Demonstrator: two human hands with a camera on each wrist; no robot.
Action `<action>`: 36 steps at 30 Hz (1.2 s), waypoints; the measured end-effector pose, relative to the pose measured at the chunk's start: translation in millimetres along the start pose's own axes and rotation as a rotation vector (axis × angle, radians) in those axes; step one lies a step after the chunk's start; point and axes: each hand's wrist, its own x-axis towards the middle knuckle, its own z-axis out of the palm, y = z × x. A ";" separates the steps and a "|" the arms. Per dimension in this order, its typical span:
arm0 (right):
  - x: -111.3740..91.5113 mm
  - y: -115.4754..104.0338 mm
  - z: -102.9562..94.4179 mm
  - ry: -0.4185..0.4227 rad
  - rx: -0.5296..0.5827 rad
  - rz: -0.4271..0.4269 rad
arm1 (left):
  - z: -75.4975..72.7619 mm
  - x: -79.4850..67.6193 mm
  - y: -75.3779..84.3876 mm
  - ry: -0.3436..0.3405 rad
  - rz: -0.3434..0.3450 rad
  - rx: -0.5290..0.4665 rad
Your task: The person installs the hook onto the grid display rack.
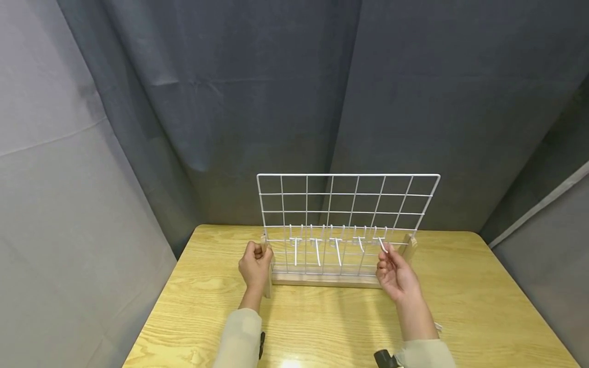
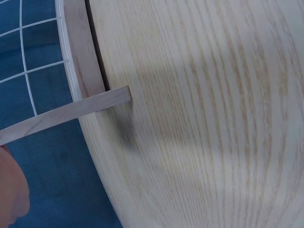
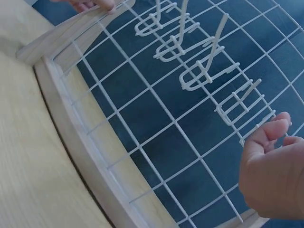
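Note:
A white wire grid panel stands upright in a wooden base on the table. Several white wire hooks hang in a row across its lower half, their prongs toward me. At the row's right end my right hand pinches the prong of the last hook between thumb and fingers; in the right wrist view the right hand covers most of that hook. My left hand grips the top of the left wooden upright, beside the grid's left edge.
The right wooden upright supports the grid's other side. A small white item lies on the wood-grain table, partly behind my right wrist. Dark curtains hang close behind the table, and grey panels flank both sides.

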 end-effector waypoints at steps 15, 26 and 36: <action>-44.7 14.4 -4.8 0.423 -1.012 -0.203 | -0.1 1.0 0.0 0.003 0.002 0.003; -61.6 14.6 -39.4 0.329 -1.354 -0.424 | -0.1 -0.7 -0.4 0.010 0.013 -0.002; -71.8 13.0 -58.0 0.307 -1.439 -0.500 | 1.2 0.6 -0.4 0.006 -0.002 0.003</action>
